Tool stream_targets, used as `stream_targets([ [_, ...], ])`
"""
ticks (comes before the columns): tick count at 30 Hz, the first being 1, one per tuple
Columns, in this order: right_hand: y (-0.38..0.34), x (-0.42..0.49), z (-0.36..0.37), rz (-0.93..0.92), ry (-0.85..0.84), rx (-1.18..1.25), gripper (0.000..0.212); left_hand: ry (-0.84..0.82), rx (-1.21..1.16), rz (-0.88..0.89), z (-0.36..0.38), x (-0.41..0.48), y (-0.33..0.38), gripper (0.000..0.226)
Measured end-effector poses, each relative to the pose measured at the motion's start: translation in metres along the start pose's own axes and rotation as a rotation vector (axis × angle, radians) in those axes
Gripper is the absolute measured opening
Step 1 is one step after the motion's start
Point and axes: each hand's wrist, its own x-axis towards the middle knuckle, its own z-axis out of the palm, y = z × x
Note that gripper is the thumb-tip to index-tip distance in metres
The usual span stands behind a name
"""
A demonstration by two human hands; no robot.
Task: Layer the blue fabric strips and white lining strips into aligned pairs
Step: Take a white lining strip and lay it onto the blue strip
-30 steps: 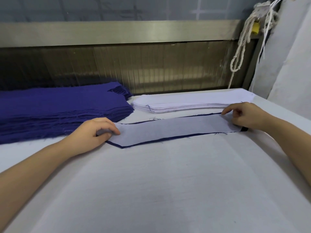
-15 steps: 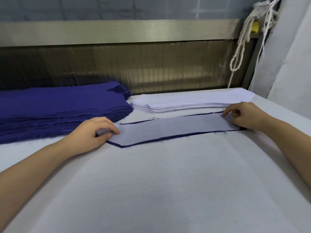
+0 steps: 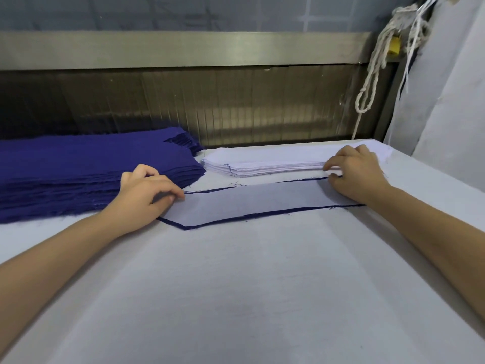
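Observation:
A white lining strip [image 3: 252, 200] lies on top of a blue fabric strip [image 3: 262, 213], whose dark edge shows all round it. My left hand [image 3: 143, 193] rests on the pair's left end, with thumb and fingers pinching the lining's tip. My right hand [image 3: 357, 177] covers the right end, its curled fingers pinching a white edge right at the front of the white lining stack [image 3: 270, 164]. A thick pile of blue fabric strips [image 3: 86, 169] sits at the left, just behind my left hand.
The white padded table [image 3: 249, 298] spreads wide in front of the pair. A metal rail and ribbed panel [image 3: 210, 106] close off the back. A knotted white rope [image 3: 372, 74] hangs at the back right, beside white cloth [image 3: 451, 88].
My right hand has crept back along the right end until its fingers touch the white stack. My left hand stays on the left end. The view has shifted slightly.

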Motion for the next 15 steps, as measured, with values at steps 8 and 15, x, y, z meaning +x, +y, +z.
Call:
stream_targets([
  [8,-0.09,0.032,0.007,-0.236,0.002,0.166,0.034,0.021,0.008,-0.07,0.011,0.04,0.015,0.022],
  [15,-0.136,0.055,0.02,-0.368,-0.023,0.034,0.032,0.008,-0.058,-0.149,0.021,0.068,0.029,0.023],
])
